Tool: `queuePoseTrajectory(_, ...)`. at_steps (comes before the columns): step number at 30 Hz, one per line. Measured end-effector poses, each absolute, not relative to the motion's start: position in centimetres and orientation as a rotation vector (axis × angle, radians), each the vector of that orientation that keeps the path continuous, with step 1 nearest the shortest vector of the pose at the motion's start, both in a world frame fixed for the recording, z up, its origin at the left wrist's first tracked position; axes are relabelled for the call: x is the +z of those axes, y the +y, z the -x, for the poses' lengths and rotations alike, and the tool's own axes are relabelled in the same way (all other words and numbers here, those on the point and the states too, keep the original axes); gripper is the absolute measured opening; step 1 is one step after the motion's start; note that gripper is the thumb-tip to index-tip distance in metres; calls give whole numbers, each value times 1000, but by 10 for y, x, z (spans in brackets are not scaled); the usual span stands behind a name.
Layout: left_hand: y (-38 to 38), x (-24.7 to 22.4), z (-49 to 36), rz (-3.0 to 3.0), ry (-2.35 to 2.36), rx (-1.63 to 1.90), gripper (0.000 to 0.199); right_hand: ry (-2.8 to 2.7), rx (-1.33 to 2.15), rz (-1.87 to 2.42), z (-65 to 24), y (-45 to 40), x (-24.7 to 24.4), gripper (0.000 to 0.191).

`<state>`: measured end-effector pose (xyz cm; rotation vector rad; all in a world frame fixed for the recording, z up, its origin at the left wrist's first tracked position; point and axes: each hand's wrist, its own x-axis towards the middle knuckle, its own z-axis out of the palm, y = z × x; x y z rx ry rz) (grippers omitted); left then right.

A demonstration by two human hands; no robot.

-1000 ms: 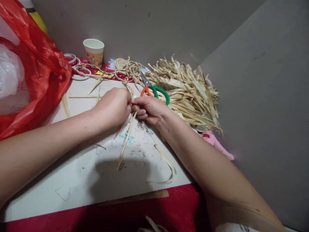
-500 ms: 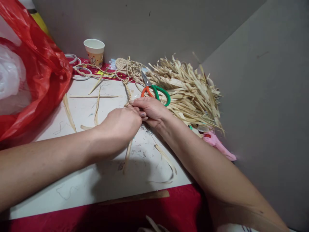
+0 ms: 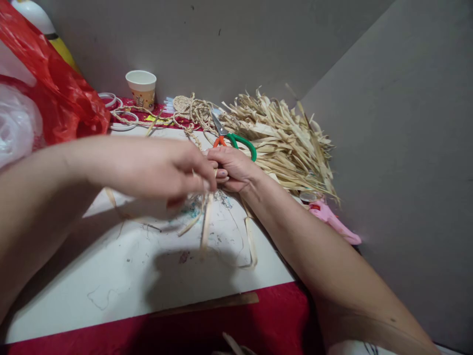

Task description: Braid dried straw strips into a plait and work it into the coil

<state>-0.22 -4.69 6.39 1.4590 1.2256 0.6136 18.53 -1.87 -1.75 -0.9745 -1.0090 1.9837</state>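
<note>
My right hand (image 3: 234, 170) is closed, its thumb and fingers pinching the near end of a braided straw cord (image 3: 192, 135). From this grip loose straw strips (image 3: 207, 219) hang down over the white board. My left hand (image 3: 158, 170) is raised just left of it, smeared by motion. Its bent fingertips are close to the strips, but whether they grip one I cannot tell. Just beyond my right hand lie scissors (image 3: 242, 143) with green and orange handles, blades pointing away.
A heap of dry straw strips (image 3: 281, 138) lies at the back right, near a pink glue gun (image 3: 334, 222). Coiled braid (image 3: 195, 108), a paper cup (image 3: 142, 91) and white rings (image 3: 125, 121) line the back. A red plastic bag (image 3: 70, 93) bulges at left over the white board (image 3: 111, 276).
My left hand has come away from the right hand, moving left and up. The right hand keeps its pinch in nearly the same place. The hanging strips have shifted.
</note>
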Motion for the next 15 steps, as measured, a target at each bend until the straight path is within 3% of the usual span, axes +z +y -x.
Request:
queuePoseTrajectory(5,0,45,7,-1252,1145,617,19,-1062,2014,934,-186,-17,-19,11)
queuePoseTrajectory(15,-3,10,-9,-980,1154,900,20,-1081,1996,960,-184,-18,-20,11)
